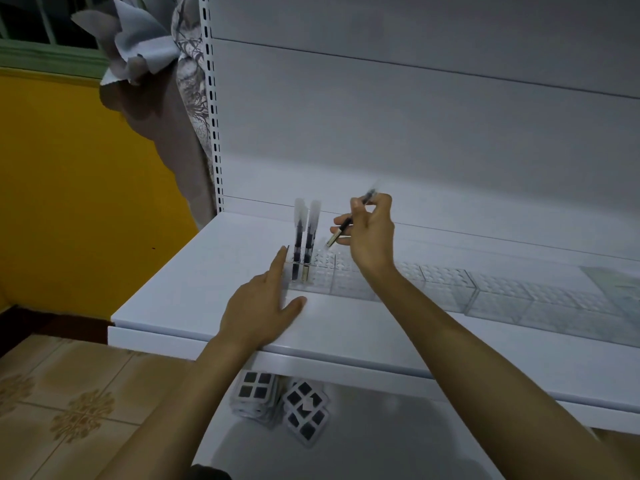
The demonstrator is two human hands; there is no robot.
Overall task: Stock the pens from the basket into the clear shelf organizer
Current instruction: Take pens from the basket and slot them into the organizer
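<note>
A row of clear organizer blocks (pixel 446 284) with round holes runs along the white shelf (pixel 194 289). Two black pens (pixel 302 237) with frosted caps stand upright in the leftmost block. My right hand (pixel 372 230) pinches another black pen (pixel 349 221), tilted with its tip down just above the holes to the right of the standing pens. My left hand (pixel 259 306) lies flat on the shelf, its index finger straight against the left end of the organizer. The basket is out of view.
The shelf's white back panel (pixel 415 133) rises behind the organizer. Small cube puzzles (pixel 301 408) in clear packs lie on the lower shelf. A slotted upright (pixel 213 109), a curtain (pixel 166 109) and a yellow wall (pixel 69 185) stand to the left.
</note>
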